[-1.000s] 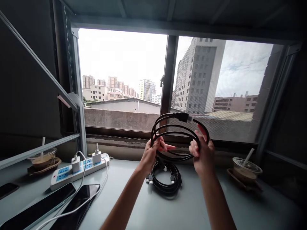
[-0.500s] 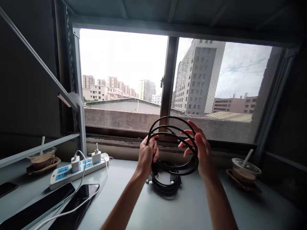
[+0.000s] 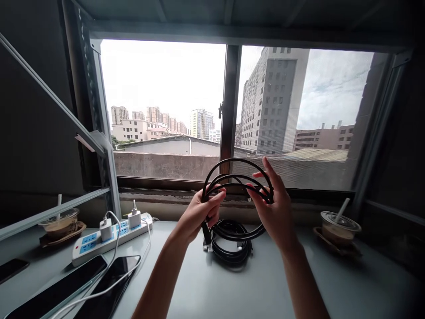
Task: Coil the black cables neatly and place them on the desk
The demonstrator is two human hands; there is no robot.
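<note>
A looped black cable (image 3: 236, 160) is held up above the desk between my two hands. My left hand (image 3: 199, 210) is closed around the left side of the loops, thumb over the strands, with a cable end hanging below it. At the right side, my right hand (image 3: 275, 204) pinches the strands between thumb and curled fingers, while its index finger points up. Beneath the held loops, a second coiled black cable (image 3: 232, 257) lies on the desk, its light metal plugs showing; the held cable partly hides it.
A white power strip (image 3: 113, 241) with two chargers and white cords stands left on the desk (image 3: 239, 297). Nearby lie several phones, including a black phone (image 3: 109, 283). Lidded drink cups stand at the far left (image 3: 61, 223) and right (image 3: 340, 226). A window frame (image 3: 229, 106) rises behind.
My right hand has closed from spread fingers onto the right side of the cable loops. My left thumb now lies across the strands. The view has shifted slightly.
</note>
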